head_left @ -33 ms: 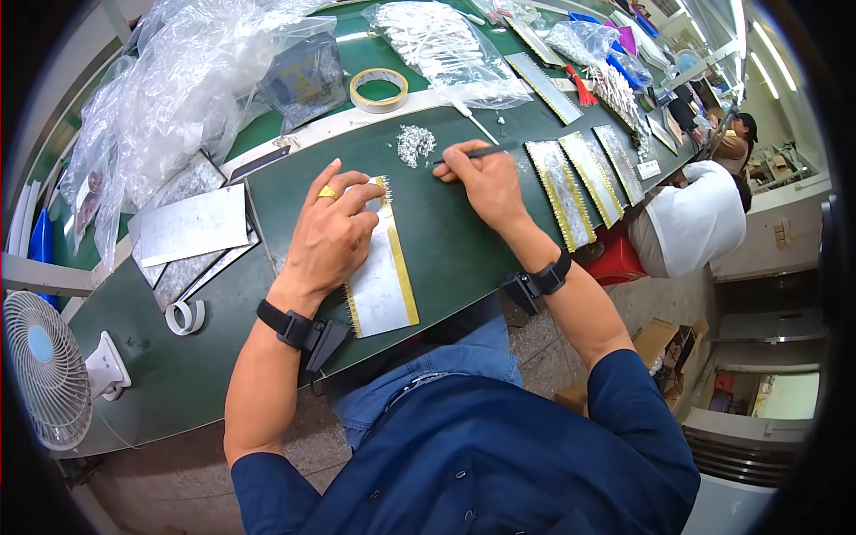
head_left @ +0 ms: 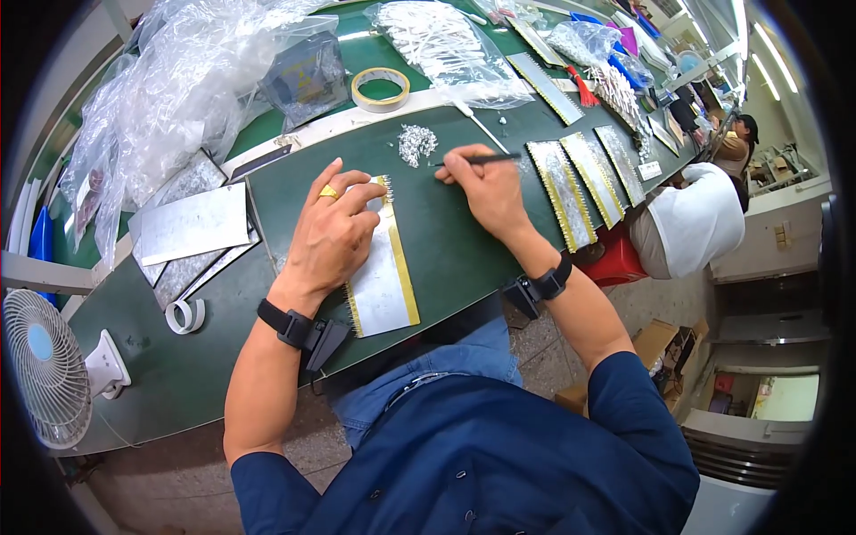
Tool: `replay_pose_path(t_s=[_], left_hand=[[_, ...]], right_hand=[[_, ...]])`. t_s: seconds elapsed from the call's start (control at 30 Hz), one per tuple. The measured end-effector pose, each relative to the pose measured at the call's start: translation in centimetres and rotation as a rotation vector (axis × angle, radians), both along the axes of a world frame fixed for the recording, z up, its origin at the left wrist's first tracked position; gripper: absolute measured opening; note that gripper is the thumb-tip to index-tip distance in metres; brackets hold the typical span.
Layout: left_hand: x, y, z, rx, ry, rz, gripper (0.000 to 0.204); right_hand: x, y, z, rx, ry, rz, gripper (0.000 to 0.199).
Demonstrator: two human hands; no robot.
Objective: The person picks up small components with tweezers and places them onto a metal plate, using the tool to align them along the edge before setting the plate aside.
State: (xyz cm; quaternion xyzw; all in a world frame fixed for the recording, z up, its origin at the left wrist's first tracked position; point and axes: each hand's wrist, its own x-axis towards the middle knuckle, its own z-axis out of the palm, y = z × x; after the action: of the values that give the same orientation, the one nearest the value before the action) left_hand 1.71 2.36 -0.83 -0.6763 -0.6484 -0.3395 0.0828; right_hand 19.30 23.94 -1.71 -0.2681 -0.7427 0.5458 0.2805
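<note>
A flat silvery plate (head_left: 383, 276) with yellow strips and rows of small pegs along its edges lies on the green bench in front of me. My left hand (head_left: 334, 234) rests over its upper left part, fingers bent round onto the edge; the fingertips are partly hidden. To the right, my right hand (head_left: 486, 187) pinches slim black tweezers (head_left: 490, 160) between thumb and fingers. Their thin tip points left, beside a small heap of tiny whitish pieces (head_left: 416, 144). Several similar plates (head_left: 562, 192) with yellow edges stand in a row right of that hand.
Bare metal plates (head_left: 201, 226) are stacked at left, with a white tape ring (head_left: 185, 316) and a fan (head_left: 53, 366) nearer. Behind lie a yellowish tape roll (head_left: 381, 89), plastic bags (head_left: 178, 98) and a bag of white sticks (head_left: 437, 45). Another person (head_left: 695, 214) sits at right.
The back end of the tweezers has dipped slightly as my right hand turned a little. My left hand and the plate stay where they were.
</note>
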Motion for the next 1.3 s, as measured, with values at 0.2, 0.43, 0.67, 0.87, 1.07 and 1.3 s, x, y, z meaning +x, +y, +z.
replay_pose_path(t_s=[0.2, 0.43, 0.67, 0.87, 1.07, 1.3], left_hand=[[0.3, 0.3, 0.1, 0.004, -0.09, 0.0, 0.016], [0.5, 0.4, 0.7, 0.04, -0.231, -0.065, 0.016], [0.4, 0.5, 0.2, 0.057, -0.245, -0.077, 0.015], [0.3, 0.4, 0.0, 0.069, -0.219, -0.11, 0.006], [0.4, 0.3, 0.2, 0.055, -0.233, -0.095, 0.014], [0.3, 0.4, 0.1, 0.059, -0.238, -0.099, 0.013]], right_hand=[[2.6, -3.4, 1.0, 0.873, 0.118, 0.31, 0.022], [2.4, -4.8, 1.4, 1.077, 0.173, 0.47, 0.038], [2.5, -5.1, 1.3, 1.061, 0.225, 0.491, 0.046], [2.7, -5.3, 1.3, 1.036, 0.234, 0.497, 0.047], [2.6, -5.4, 1.3, 1.033, 0.236, 0.5, 0.049], [2.5, -5.3, 1.2, 1.019, 0.242, 0.498, 0.052]])
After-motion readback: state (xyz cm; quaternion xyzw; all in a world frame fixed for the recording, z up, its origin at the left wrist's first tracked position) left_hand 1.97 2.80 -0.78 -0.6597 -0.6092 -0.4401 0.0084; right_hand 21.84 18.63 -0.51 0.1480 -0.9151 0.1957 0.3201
